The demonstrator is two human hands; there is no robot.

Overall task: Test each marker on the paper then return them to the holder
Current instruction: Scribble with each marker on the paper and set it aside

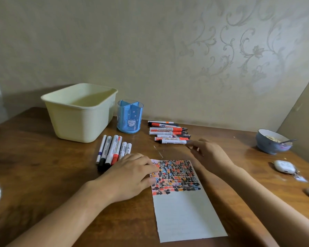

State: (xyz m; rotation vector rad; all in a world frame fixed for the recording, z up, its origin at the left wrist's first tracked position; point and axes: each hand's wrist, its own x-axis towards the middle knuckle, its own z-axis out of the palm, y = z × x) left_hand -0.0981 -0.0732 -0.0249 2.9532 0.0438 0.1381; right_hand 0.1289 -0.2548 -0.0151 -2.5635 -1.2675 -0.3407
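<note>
The wooden table (43, 172) spreads under everything, with the cream tub (78, 113) at the back left and the blue holder (130, 116) just beside it, standing with no marker showing above its rim. My paper (182, 202) lies in front of me, its upper part crowded with red and black test marks and the lower part still blank. Two lots of markers wait: a group by the tub (112, 151) lying side by side, just left of the paper, and a stack on the right (168, 133) beyond the paper's top edge. My left hand (130, 175) lies flat with relaxed fingers pressing the paper's left edge. My right hand (209, 154) reaches toward the nearest marker of the right stack (173, 141), its fingers loosely curled and close to that pen's dark tip; whether they touch it yet I cannot tell, and I do not seem to hold anything. I judge the step is picking up the next marker. To do it well I should pinch it mid-barrel, keep my left hand pinning the sheet, and mark just below the last row.
</note>
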